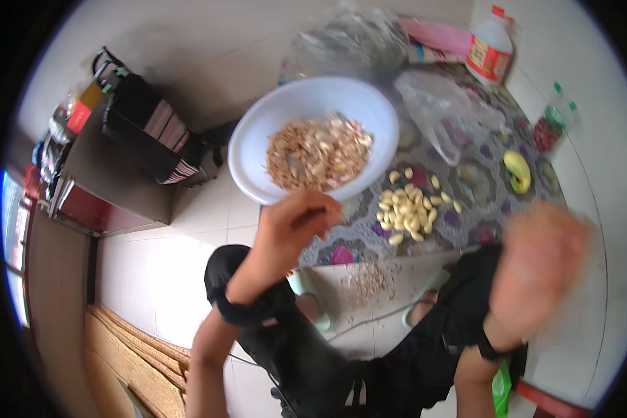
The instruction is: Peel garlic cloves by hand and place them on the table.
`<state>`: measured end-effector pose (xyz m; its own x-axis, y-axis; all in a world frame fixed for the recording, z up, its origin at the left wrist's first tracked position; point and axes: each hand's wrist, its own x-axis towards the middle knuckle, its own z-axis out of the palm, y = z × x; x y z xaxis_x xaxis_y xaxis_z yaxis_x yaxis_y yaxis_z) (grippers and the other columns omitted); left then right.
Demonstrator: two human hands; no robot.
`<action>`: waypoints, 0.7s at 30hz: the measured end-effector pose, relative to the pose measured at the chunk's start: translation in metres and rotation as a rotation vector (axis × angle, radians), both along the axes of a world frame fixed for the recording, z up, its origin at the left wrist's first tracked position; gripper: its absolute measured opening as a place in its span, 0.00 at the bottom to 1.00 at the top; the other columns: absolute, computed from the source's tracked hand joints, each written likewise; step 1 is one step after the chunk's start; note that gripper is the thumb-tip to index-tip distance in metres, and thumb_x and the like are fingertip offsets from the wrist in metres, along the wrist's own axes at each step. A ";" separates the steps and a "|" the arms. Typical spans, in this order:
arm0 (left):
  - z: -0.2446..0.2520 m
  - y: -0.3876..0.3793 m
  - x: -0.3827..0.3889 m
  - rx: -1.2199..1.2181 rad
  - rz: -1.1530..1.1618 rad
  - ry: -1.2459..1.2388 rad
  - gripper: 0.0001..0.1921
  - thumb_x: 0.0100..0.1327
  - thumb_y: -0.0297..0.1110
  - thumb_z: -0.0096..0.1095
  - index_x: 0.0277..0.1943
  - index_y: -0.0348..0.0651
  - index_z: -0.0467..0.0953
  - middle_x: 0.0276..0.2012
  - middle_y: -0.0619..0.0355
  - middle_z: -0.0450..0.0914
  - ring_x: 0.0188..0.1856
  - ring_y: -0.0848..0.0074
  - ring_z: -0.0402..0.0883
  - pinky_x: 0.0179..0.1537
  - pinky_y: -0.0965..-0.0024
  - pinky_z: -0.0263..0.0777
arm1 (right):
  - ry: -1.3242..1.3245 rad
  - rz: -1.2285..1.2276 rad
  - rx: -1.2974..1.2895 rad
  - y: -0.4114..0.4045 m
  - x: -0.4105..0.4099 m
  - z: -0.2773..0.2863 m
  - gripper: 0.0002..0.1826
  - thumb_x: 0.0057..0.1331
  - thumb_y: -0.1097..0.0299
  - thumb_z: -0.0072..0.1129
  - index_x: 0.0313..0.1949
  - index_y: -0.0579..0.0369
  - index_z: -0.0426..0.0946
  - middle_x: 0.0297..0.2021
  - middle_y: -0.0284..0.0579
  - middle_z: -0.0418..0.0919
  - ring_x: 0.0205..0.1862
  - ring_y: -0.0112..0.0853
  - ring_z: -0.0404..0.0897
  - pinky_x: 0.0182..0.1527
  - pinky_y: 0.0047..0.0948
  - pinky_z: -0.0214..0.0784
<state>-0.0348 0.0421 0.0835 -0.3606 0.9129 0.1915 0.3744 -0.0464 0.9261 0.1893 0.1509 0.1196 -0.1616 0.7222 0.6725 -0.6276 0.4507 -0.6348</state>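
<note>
My left hand [298,224] is at the near rim of a white plastic basin [251,177], its fingers curled; whether something small is between them cannot be seen. Garlic cloves, roots and papery skins [318,151] lie inside the basin. Blurred by motion, my right hand [543,261] is raised at the right, beyond the table corner, and its grip cannot be made out. Between the hands, a pile of peeled garlic cloves [407,209] rests on the patterned tablecloth [355,230], with a few loose cloves beside it.
A yellow-green fruit [517,172], a crumpled plastic bag [439,104], a larger clear bag [355,42] and a big plastic bottle [491,49] are on the table. A clear container with red contents [551,125] stands at the right edge. Skins [368,282] litter the floor between my feet.
</note>
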 end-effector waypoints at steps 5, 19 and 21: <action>-0.059 -0.015 0.039 0.155 -0.099 -0.451 0.05 0.55 0.18 0.56 0.36 0.29 0.74 0.39 0.53 0.73 0.36 0.75 0.75 0.35 0.76 0.73 | -0.588 0.377 -0.452 -0.023 -0.050 -0.103 0.08 0.60 0.72 0.54 0.37 0.60 0.69 0.31 0.37 0.73 0.33 0.19 0.72 0.35 0.17 0.64; -0.081 -0.029 0.042 0.090 0.039 -0.463 0.09 0.55 0.15 0.53 0.39 0.30 0.74 0.39 0.53 0.77 0.41 0.74 0.75 0.44 0.74 0.69 | -0.577 0.647 -0.651 -0.052 -0.056 -0.125 0.10 0.63 0.70 0.49 0.40 0.64 0.69 0.30 0.37 0.73 0.30 0.19 0.71 0.33 0.18 0.65; -0.083 -0.029 0.042 0.087 0.035 -0.399 0.09 0.55 0.15 0.53 0.40 0.30 0.74 0.39 0.53 0.77 0.41 0.74 0.74 0.44 0.74 0.68 | -0.586 0.639 -0.628 -0.052 -0.056 -0.126 0.10 0.63 0.70 0.49 0.40 0.64 0.69 0.30 0.37 0.73 0.30 0.19 0.71 0.33 0.18 0.65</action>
<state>0.0069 0.0126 0.0005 -0.4525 0.8854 0.1060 -0.0106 -0.1242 0.9922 0.1328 0.0985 -0.0062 -0.8095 0.5793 -0.0952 -0.1535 -0.3654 -0.9181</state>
